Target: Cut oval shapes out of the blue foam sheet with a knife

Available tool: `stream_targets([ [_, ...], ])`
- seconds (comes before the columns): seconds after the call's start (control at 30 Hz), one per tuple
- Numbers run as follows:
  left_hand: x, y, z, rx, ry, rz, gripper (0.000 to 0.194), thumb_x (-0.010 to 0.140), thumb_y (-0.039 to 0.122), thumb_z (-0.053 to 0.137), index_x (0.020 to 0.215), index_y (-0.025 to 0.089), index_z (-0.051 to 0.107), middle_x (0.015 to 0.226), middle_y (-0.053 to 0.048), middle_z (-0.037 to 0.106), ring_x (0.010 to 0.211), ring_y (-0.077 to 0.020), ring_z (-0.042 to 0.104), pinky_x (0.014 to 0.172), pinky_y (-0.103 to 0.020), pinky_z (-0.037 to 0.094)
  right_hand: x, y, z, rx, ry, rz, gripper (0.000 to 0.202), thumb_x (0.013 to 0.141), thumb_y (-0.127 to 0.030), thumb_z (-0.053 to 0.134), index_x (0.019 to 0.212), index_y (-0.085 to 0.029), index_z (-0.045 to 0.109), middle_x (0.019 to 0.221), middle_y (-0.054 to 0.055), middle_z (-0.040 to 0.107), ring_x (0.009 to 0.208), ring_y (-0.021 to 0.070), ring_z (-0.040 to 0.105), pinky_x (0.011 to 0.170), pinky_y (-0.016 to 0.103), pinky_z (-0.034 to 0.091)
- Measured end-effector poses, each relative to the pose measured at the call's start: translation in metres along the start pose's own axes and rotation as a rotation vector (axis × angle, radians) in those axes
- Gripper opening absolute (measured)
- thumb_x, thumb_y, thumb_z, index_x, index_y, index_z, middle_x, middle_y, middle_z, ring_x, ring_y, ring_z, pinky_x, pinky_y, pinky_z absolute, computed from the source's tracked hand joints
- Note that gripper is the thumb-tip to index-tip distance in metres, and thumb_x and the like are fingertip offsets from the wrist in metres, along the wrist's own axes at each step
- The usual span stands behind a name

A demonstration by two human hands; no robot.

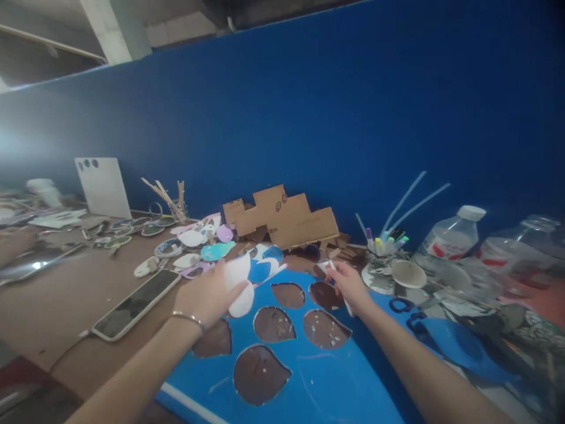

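Note:
My left hand (212, 294), with a bracelet at its wrist, is closed on several petal-shaped cutouts (241, 271), white on one face and blue on the other. Below both hands lies a blue board (309, 377) with several teardrop-shaped holes that show the brown table through them. Small white scraps are scattered in some holes. My right hand (351, 285) is closed around a slim white tool (348, 307) above the board's right side. Its kind is too blurred to make out.
A phone (136, 306) on a cable lies left. More cutouts (194, 235) and stepped cardboard (286, 218) stand behind. To the right are a marker cup (382, 259), plastic bottles (454, 235), and blue scissors-like handles (401, 304). Another person's hand (17, 244) shows far left.

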State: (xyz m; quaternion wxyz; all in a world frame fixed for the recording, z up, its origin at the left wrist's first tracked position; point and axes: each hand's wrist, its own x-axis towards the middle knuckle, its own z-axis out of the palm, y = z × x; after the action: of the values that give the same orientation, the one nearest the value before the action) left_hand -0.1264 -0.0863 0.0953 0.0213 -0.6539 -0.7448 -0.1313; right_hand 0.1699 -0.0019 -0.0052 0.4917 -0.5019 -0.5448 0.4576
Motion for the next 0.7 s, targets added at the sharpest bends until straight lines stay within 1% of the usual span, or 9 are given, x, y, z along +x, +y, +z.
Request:
stream_targets([
  [0.07, -0.018, -0.005, 0.026, 0.113, -0.124, -0.049, 0.065, 0.071, 0.067, 0.032, 0.105, 0.015, 0.052, 0.095, -0.017, 0.059, 0.081, -0.0345, 0.057, 0.057, -0.042, 0.042, -0.001, 0.001, 0.001, -0.004, -0.011, 0.003, 0.031, 0.071, -0.045, 0.053, 0.079, -0.015, 0.055, 0.060, -0.001, 0.057, 0.031, 0.0052, 0.035, 0.032, 0.020, 0.023],
  [0.13, -0.028, -0.006, 0.040, 0.169, -0.116, 0.000, 0.065, 0.074, 0.065, 0.028, 0.100, 0.012, 0.054, 0.100, -0.020, 0.056, 0.090, -0.0348, 0.054, 0.065, -0.042, 0.043, -0.003, 0.000, 0.003, -0.008, -0.026, 0.010, 0.030, 0.071, -0.044, 0.053, 0.080, -0.015, 0.055, 0.059, -0.002, 0.056, 0.030, 0.0051, 0.035, 0.032, 0.020, 0.022],
  [0.2, -0.029, -0.004, 0.047, 0.176, -0.103, 0.033, 0.069, 0.074, 0.065, 0.030, 0.109, 0.010, 0.051, 0.108, -0.021, 0.053, 0.096, -0.0346, 0.052, 0.072, -0.043, 0.042, -0.004, 0.000, 0.005, -0.012, -0.036, 0.012, 0.029, 0.072, -0.043, 0.053, 0.079, -0.015, 0.054, 0.058, -0.002, 0.056, 0.030, 0.0050, 0.035, 0.032, 0.020, 0.022],
  [0.3, -0.022, 0.000, 0.056, 0.114, -0.125, 0.063, 0.079, 0.072, 0.063, 0.038, 0.130, 0.010, 0.031, 0.118, -0.021, 0.048, 0.106, -0.0348, 0.047, 0.080, -0.042, 0.040, -0.006, -0.001, 0.006, -0.014, -0.040, 0.008, 0.029, 0.071, -0.043, 0.053, 0.077, -0.015, 0.054, 0.058, -0.002, 0.056, 0.029, 0.0050, 0.035, 0.032, 0.020, 0.022],
  [0.37, -0.018, 0.002, 0.063, 0.080, -0.139, 0.095, 0.082, 0.072, 0.060, 0.042, 0.134, 0.009, 0.024, 0.116, -0.020, 0.049, 0.107, -0.0348, 0.046, 0.083, -0.042, 0.038, -0.007, -0.002, 0.006, -0.013, -0.038, 0.006, 0.030, 0.071, -0.044, 0.053, 0.077, -0.015, 0.054, 0.058, -0.002, 0.057, 0.029, 0.0052, 0.035, 0.032, 0.020, 0.022],
  [0.43, -0.017, 0.002, 0.069, 0.064, -0.131, 0.119, 0.079, 0.073, 0.055, 0.044, 0.134, 0.010, 0.023, 0.112, -0.019, 0.050, 0.105, -0.0342, 0.047, 0.086, -0.042, 0.036, -0.007, -0.001, 0.007, -0.009, -0.038, 0.005, 0.030, 0.070, -0.044, 0.054, 0.078, -0.015, 0.054, 0.058, -0.002, 0.057, 0.030, 0.0054, 0.035, 0.031, 0.020, 0.022],
  [0.57, -0.013, -0.004, 0.066, 0.012, -0.121, 0.070, 0.068, 0.074, 0.047, 0.044, 0.131, 0.015, 0.027, 0.109, -0.015, 0.047, 0.100, -0.0326, 0.049, 0.084, -0.041, 0.036, -0.007, -0.002, 0.007, 0.001, -0.048, 0.015, 0.029, 0.071, -0.044, 0.053, 0.079, -0.016, 0.053, 0.056, -0.003, 0.056, 0.029, 0.0055, 0.035, 0.031, 0.020, 0.021],
  [0.63, -0.009, -0.008, 0.056, -0.038, -0.129, 0.018, 0.065, 0.073, 0.044, 0.045, 0.129, 0.016, 0.028, 0.112, -0.016, 0.043, 0.097, -0.0321, 0.051, 0.081, -0.041, 0.038, -0.007, -0.002, 0.008, 0.005, -0.056, 0.020, 0.029, 0.071, -0.043, 0.053, 0.079, -0.016, 0.053, 0.055, -0.003, 0.056, 0.029, 0.0056, 0.035, 0.031, 0.020, 0.021],
  [0.7, -0.002, -0.010, 0.044, -0.099, -0.092, 0.005, 0.063, 0.074, 0.039, 0.044, 0.129, 0.014, 0.026, 0.117, -0.018, 0.040, 0.098, -0.0319, 0.051, 0.082, -0.042, 0.038, -0.008, -0.003, 0.008, 0.010, -0.059, 0.019, 0.028, 0.071, -0.043, 0.053, 0.078, -0.016, 0.053, 0.055, -0.003, 0.055, 0.029, 0.0054, 0.035, 0.031, 0.020, 0.021],
])
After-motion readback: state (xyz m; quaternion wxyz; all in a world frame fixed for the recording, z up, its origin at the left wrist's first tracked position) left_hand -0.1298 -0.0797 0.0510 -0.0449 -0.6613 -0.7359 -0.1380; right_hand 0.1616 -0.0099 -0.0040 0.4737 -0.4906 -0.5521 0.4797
